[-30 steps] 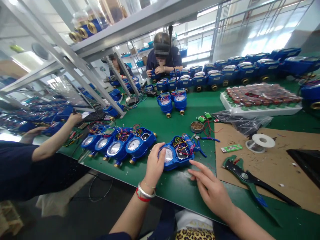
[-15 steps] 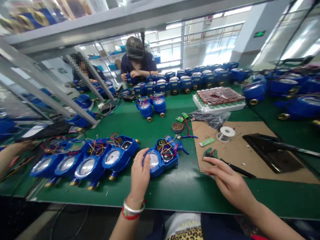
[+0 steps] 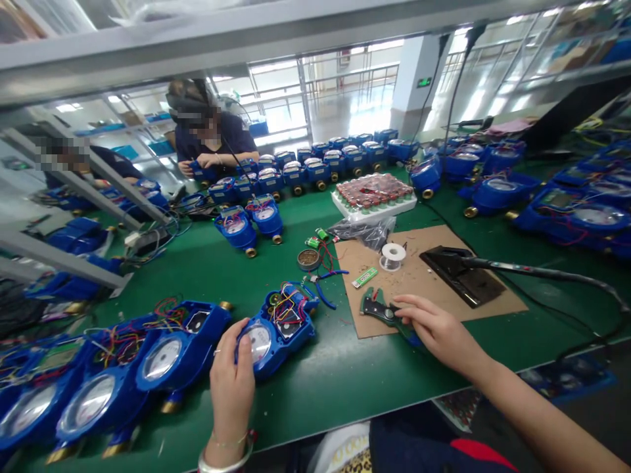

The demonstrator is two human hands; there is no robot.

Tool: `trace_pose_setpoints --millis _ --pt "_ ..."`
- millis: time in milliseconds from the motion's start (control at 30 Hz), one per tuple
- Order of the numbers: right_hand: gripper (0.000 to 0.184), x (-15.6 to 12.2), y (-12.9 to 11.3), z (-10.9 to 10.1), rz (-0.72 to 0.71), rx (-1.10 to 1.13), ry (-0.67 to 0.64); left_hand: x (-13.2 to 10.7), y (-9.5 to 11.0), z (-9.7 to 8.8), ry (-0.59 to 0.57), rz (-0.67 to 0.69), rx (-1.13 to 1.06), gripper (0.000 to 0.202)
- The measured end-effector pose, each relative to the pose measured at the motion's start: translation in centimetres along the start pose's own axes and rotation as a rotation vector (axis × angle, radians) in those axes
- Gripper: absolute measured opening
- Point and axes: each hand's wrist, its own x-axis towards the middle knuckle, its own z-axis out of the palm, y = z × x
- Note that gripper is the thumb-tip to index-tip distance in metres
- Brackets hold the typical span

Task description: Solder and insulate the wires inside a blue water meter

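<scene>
A blue water meter (image 3: 276, 332) with a round clear dial and an open wiring compartment lies on the green bench. My left hand (image 3: 233, 368) grips its left side, thumb by the dial and fingers around the rim. Over at the cardboard's front edge, my right hand (image 3: 436, 328) is closed around the handles of a wire stripper (image 3: 378, 307), its jaws pointing left; the palm hides part of the handles. Red and blue wires (image 3: 323, 292) lie just beyond the meter.
Several similar meters (image 3: 162, 361) line the left. On the cardboard (image 3: 473, 312) are a solder spool (image 3: 393, 256), a green-and-white strip (image 3: 365, 277) and a black tool (image 3: 456, 269) with a cable. Behind are a round tin (image 3: 308, 259), a wrapped battery tray (image 3: 374, 197), more meters and a co-worker (image 3: 211, 131).
The view has swung right. My right hand has closed on the wire stripper's handles, which lay uncovered beside it before. My left hand stays on the same meter.
</scene>
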Motion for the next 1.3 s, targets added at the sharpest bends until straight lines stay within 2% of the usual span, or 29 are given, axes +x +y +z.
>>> trace_pose_setpoints --millis 300,433,700,967,1100,1300 --pt "0.035 6.3 1.4 0.4 -0.11 -0.044 -0.143 -0.2 0.0 0.0 0.004 -0.004 0.0 0.041" --pt "0.034 8.7 2.0 0.9 -0.077 -0.152 -0.226 -0.3 0.1 0.0 0.001 -0.018 -0.005 0.041" --pt "0.041 11.8 2.3 1.3 -0.097 -0.267 -0.331 -0.1 0.4 0.0 -0.009 -0.044 -0.011 0.042" --pt "0.022 15.8 0.4 5.2 -0.147 -0.272 -0.382 -0.4 0.7 -0.1 -0.006 -0.067 -0.012 0.04" --pt "0.021 15.6 0.0 5.1 -0.144 -0.27 -0.39 -0.2 0.9 -0.1 -0.009 -0.065 -0.001 0.039" --pt "0.028 10.8 2.4 0.7 -0.023 -0.306 -0.362 -0.1 0.8 -0.1 -0.024 -0.089 0.0 0.042"
